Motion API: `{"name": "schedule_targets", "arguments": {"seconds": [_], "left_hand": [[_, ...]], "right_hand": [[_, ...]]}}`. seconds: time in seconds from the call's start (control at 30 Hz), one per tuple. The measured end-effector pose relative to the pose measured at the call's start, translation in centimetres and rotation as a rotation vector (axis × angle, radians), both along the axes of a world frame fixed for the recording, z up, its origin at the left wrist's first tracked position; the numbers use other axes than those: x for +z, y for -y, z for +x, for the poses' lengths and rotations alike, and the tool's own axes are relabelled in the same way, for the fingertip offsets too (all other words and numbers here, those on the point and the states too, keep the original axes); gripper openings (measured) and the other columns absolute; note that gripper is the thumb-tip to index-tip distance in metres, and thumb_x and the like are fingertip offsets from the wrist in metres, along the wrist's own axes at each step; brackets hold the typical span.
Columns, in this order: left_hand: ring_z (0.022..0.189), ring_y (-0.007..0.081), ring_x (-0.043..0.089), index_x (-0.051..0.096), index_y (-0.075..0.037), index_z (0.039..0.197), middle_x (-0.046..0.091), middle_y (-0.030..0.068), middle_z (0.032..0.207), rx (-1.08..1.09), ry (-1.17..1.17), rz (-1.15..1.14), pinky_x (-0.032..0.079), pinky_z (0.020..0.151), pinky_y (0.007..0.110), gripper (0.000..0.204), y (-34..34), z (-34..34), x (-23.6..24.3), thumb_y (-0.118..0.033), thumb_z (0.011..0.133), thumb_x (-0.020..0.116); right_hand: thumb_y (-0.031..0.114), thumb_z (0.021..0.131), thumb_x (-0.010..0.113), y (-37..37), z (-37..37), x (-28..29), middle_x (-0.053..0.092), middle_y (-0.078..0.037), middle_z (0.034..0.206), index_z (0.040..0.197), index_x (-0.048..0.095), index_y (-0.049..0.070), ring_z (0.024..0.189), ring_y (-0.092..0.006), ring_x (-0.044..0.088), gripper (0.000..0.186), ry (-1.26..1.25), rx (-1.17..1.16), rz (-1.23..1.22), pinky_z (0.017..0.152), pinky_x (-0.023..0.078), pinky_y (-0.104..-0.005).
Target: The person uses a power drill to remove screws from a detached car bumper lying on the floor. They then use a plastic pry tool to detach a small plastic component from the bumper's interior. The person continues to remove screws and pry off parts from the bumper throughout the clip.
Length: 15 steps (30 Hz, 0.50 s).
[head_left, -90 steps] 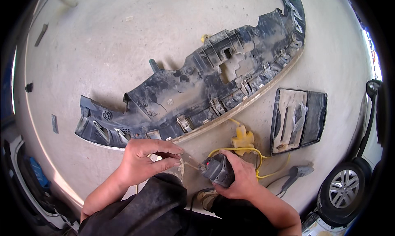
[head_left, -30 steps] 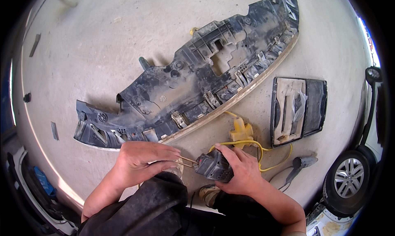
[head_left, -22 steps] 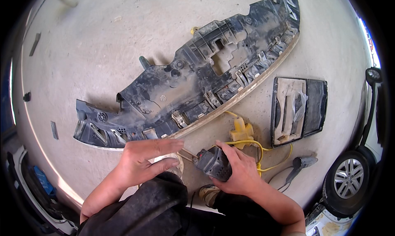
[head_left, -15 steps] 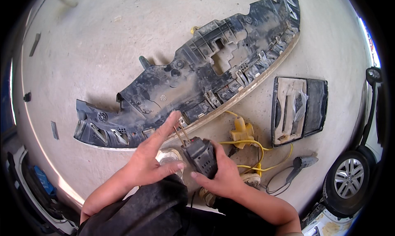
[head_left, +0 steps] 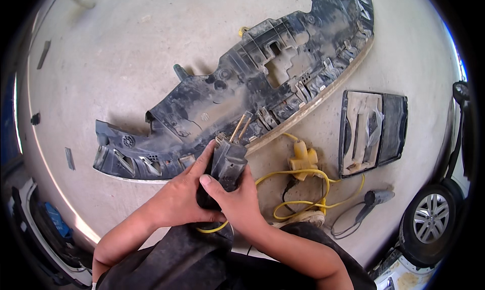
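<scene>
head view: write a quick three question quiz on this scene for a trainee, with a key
1. Multiple choice: which thing do the bare left hand and bare right hand hold?
a) the grey pistol-shaped tool
b) the black boxy plastic tool
c) the silver spoked wheel

2. True or false: the open black rectangular case lies to the right of the yellow cross-shaped plug block.

3. Count: how many thin metal prongs stick out of the held tool's end?

Key: 1 b; 2 true; 3 two.
</scene>
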State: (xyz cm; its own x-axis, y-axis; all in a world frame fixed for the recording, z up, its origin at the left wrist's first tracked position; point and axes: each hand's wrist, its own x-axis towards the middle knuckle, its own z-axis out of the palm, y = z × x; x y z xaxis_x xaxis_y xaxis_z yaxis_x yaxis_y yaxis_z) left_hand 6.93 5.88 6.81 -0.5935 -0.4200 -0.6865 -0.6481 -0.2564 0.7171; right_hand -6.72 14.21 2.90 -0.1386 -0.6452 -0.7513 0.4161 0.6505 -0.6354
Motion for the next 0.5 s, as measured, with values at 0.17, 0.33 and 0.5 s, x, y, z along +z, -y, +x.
{"name": "schedule_targets", "arguments": {"seconds": [0.17, 0.33, 0.5], "left_hand": [[0.121, 0.0427, 0.058, 0.028, 0.001, 0.156, 0.051, 0.0269, 0.14, -0.027, 0.201, -0.422, 0.05, 0.102, 0.045, 0.108, -0.1, 0.0, 0.5, -0.025, 0.069, 0.086], [0.102, 0.0403, 0.066, 0.029, -0.002, 0.156, 0.058, 0.0212, 0.119, -0.091, 0.241, -0.646, 0.057, 0.085, 0.045, 0.104, 1.5, 0.5, 0.5, -0.024, 0.071, 0.085], [0.1, 0.0412, 0.067, 0.033, -0.003, 0.153, 0.062, 0.023, 0.115, -0.124, 0.243, -0.696, 0.057, 0.082, 0.046, 0.099, 2.8, 0.9, 0.4, -0.022, 0.071, 0.084]], "right_hand": [[0.038, 0.085, 0.083, 2.0, 2.0, -0.4, 0.066, -0.016, 0.118, 0.127, 0.048, -0.006, 0.108, -0.0208, 0.065, 0.071, 0.082, -0.079, 0.016, 0.094, 0.052, -0.0344], [0.031, 0.094, 0.076, 4.7, 2.5, 1.4, 0.063, -0.014, 0.123, 0.134, 0.044, -0.005, 0.111, -0.0171, 0.061, 0.062, 0.145, -0.11, -0.039, 0.097, 0.05, -0.0322], [0.038, 0.097, 0.071, 4.2, 3.4, 0.3, 0.065, -0.016, 0.116, 0.127, 0.047, -0.007, 0.103, -0.0177, 0.063, 0.059, 0.2, -0.131, -0.07, 0.089, 0.051, -0.0327]]}}
